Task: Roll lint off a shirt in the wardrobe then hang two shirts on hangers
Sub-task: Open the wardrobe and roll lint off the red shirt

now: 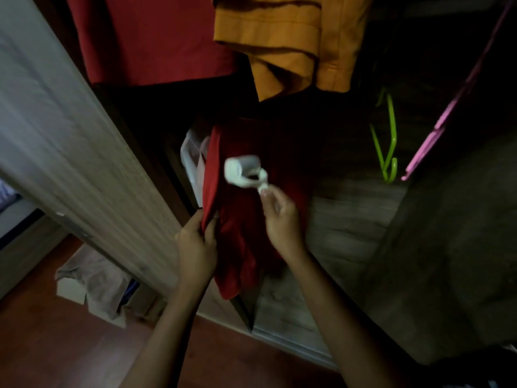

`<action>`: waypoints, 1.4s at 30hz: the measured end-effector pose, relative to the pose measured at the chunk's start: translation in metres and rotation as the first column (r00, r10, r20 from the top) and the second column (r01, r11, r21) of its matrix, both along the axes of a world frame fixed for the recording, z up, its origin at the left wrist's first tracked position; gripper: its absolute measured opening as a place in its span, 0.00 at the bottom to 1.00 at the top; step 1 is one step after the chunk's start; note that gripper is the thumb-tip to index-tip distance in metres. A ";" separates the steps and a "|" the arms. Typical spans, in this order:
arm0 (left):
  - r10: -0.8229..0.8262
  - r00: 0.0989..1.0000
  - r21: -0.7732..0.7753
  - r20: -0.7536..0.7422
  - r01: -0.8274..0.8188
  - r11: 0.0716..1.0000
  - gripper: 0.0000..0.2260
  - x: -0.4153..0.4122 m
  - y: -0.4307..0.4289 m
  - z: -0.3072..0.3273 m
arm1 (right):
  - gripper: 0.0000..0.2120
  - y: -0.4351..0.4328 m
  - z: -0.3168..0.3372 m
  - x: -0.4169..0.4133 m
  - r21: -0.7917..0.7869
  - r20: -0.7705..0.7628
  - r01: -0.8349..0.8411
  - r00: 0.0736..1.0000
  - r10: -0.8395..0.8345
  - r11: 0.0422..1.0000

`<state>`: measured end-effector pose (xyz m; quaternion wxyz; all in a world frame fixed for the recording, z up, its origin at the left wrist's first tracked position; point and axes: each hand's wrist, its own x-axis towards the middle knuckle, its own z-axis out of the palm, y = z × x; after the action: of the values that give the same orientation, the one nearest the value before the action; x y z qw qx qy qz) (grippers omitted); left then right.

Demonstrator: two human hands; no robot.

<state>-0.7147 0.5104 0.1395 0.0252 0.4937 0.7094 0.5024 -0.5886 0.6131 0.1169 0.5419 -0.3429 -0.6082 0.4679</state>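
A dark red shirt [240, 219] hangs down inside the open wardrobe, in the middle of the view. My left hand [195, 245] pinches its left edge and holds the cloth taut. My right hand [279, 219] grips the handle of a white lint roller [243, 172], whose roll lies against the upper part of the red shirt. An orange shirt [282, 40] hangs above it, and another red garment [156, 37] hangs at the upper left. A green hanger [389, 141] and a pink hanger [453, 96] hang empty at the right.
The pale wardrobe door [64, 135] stands open at the left, close to my left arm. White cloth or a bag [193, 158] shows behind the red shirt. A wooden shelf [349, 219] lies under the shirts. A covered box [95, 284] sits on the reddish floor [56, 345].
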 end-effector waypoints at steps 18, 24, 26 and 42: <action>-0.082 0.993 0.076 0.090 0.075 0.994 0.10 0.024 0.007 -0.009 | 0.13 0.007 0.056 0.037 -0.171 0.002 0.048 0.999 -0.049 0.984; -0.175 0.971 0.075 0.162 0.165 0.983 0.10 0.053 0.007 -0.020 | 0.14 -0.020 0.009 0.047 -0.323 0.181 0.012 0.982 0.049 0.946; -0.178 0.970 0.084 0.168 0.166 0.983 0.12 0.055 0.006 -0.024 | 0.14 -0.035 -0.020 0.059 -0.345 0.312 0.011 0.944 0.104 0.939; -0.399 0.902 -0.051 0.163 0.412 0.910 0.07 0.207 -0.034 -0.066 | 0.11 -0.185 -0.077 0.234 -0.256 0.428 0.472 0.838 -0.338 0.844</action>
<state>-0.5078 0.4764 0.0739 0.2030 0.5902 0.6076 0.4913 -0.3549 0.4276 0.0394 0.4363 -0.6377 -0.5167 0.3688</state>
